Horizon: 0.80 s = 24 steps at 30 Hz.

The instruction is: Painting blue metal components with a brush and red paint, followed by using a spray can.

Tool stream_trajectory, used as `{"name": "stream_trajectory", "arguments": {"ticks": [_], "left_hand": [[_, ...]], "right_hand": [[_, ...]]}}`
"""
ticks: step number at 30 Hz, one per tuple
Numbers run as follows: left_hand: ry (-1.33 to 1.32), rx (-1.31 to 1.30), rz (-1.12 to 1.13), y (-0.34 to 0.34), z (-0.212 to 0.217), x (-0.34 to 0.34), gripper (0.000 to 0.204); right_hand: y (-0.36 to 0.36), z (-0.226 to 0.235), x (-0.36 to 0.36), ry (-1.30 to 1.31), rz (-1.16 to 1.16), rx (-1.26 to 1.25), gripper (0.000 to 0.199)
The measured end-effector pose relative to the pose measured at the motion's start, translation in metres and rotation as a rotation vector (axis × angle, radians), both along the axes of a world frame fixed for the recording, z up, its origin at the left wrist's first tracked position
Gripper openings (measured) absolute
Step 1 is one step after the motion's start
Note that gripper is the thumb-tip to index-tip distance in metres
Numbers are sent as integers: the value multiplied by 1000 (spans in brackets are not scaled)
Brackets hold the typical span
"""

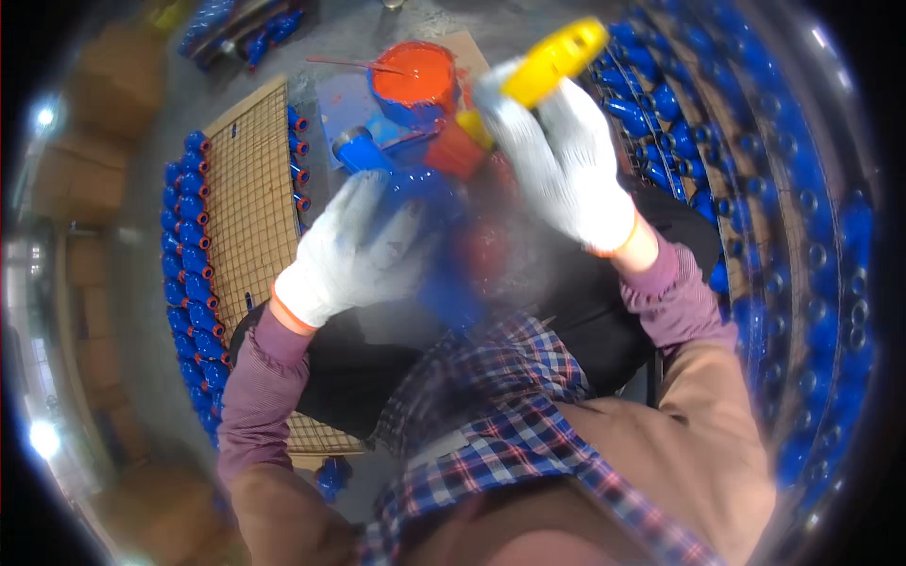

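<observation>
Both my hands wear white knitted gloves with orange cuffs. My left hand is closed round a blue-painted, bottle-shaped part, its blue neck end pointing up and to the left. My right hand grips a paintbrush with a yellow handle, and its red-stained bristles angle down to the left beside the blue part. A blurred patch in the middle of the picture hides the lower part of the blue piece, so I cannot tell whether the bristles touch it.
Ahead stands a bucket of orange-red paint, a thin stick across its rim, on paint-stained cardboard. On the left, blue parts with red rims line a mesh-covered board. Many blue parts fill racks along the right.
</observation>
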<state>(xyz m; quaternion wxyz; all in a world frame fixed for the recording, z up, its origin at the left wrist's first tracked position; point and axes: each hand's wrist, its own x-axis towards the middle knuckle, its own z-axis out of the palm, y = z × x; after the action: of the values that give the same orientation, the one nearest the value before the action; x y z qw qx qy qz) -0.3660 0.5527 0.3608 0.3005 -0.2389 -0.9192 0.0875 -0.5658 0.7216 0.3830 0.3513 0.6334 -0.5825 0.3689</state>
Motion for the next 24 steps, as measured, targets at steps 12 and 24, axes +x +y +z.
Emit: {"name": "stream_trajectory", "arguments": {"ticks": [12, 24], "left_hand": [[14, -116, 17, -8, 9, 7, 37], [-210, 338, 215, -5, 0, 11, 58]], "right_hand": [[-35, 3, 3, -552, 111, 141, 19], [5, -6, 29, -342, 79, 21, 18]]}}
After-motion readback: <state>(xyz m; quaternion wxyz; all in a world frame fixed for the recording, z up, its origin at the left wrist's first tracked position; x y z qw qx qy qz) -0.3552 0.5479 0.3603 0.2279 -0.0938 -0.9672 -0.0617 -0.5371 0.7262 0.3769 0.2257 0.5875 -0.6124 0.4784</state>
